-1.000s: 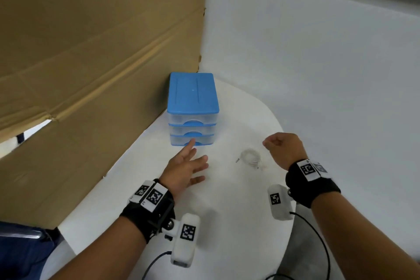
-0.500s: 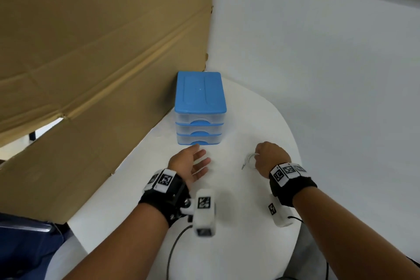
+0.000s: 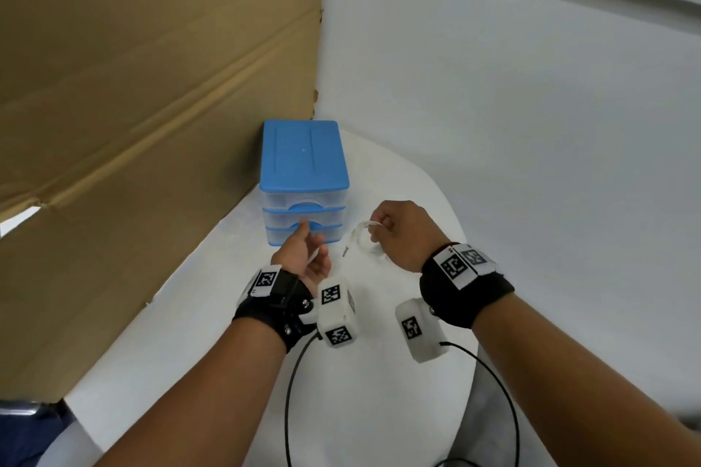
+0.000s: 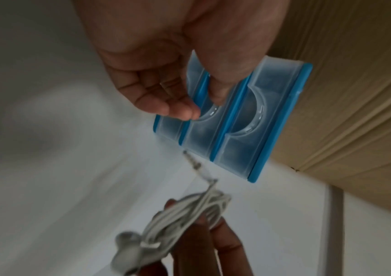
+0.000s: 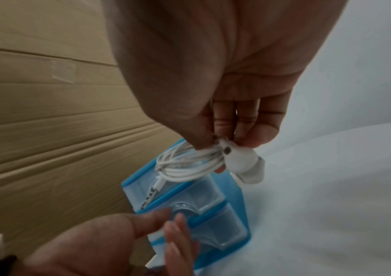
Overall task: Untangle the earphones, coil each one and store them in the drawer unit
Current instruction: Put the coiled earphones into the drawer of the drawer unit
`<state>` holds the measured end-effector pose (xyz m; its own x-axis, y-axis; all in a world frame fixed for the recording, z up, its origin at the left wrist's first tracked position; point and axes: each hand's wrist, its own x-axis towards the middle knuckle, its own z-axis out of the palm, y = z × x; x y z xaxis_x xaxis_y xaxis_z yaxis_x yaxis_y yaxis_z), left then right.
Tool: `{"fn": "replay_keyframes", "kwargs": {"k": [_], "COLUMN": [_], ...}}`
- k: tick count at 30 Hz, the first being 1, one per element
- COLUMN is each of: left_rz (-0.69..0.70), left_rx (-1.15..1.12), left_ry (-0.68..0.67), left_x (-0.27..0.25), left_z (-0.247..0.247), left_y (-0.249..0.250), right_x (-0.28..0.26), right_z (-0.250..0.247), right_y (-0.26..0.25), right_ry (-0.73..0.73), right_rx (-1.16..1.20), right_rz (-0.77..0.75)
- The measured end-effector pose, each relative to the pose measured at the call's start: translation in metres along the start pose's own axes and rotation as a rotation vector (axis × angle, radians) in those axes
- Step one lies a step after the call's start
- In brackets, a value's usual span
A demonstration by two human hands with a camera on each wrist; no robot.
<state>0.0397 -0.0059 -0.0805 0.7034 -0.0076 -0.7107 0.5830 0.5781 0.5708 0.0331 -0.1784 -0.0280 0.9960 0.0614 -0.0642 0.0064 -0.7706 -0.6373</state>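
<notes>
Earphones point(image 3: 367, 239), coiled, are off the table point(image 3: 212, 315) now, pinched in my right hand point(image 3: 402, 235) just beside the drawer unit point(image 3: 303, 159). I have brought my left hand point(image 3: 303, 258) up, fingers relaxed, thumb at the middle drawer handle point(image 3: 303, 227); I judge opening comes next.

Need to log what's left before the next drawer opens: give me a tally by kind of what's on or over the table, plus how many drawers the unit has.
Coiled earphones, pinched in the right hand: 1
Drawer unit: 1, with 3 drawers, all closed; the left hand reaches toward their fronts
Loose earphones on the table: 0 visible
Total: 2 things
</notes>
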Motion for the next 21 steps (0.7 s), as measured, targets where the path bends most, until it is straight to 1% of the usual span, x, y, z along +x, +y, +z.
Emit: {"fn": "replay_keyframes", "kwargs": {"k": [5,6,9,13,15,18,21], "left_rz": [-0.009,-0.011,-0.033,-0.090,-0.085,-0.076,-0.063], "left_rx": [0.085,0.071,0.017,0.062,0.085,0.126,0.188], "left_ry": [-0.090,-0.086,-0.003,0.049,0.055,0.060,0.051], "left_x": [-0.001,0.000,-0.001,-0.023,-0.036,-0.050,-0.062], "left_z": [0.005,0.003,-0.012,-0.035,-0.040,-0.045,-0.047], "left_y": [-0.002,-0.005,-0.016,-0.040,-0.051,-0.062,-0.066], "right_x": [0.006,0.006,0.007,0.009,0.009,0.010,0.012], "right_z": [0.004,0.006,0.011,0.023,0.033,0.051,0.069], "right_y": [-0.023,-0.026,-0.030,-0.039,-0.044,-0.048,-0.044], "right_ry": [0.011,0.008,-0.022,-0.075,-0.127,-0.214,-0.251], "right_rx": [0.052,0.066,0.082,0.070,0.032,-0.086,-0.220], "right_rz": [-0.045,-0.046,-0.056,-0.053,-0.056,-0.065,-0.051]}}
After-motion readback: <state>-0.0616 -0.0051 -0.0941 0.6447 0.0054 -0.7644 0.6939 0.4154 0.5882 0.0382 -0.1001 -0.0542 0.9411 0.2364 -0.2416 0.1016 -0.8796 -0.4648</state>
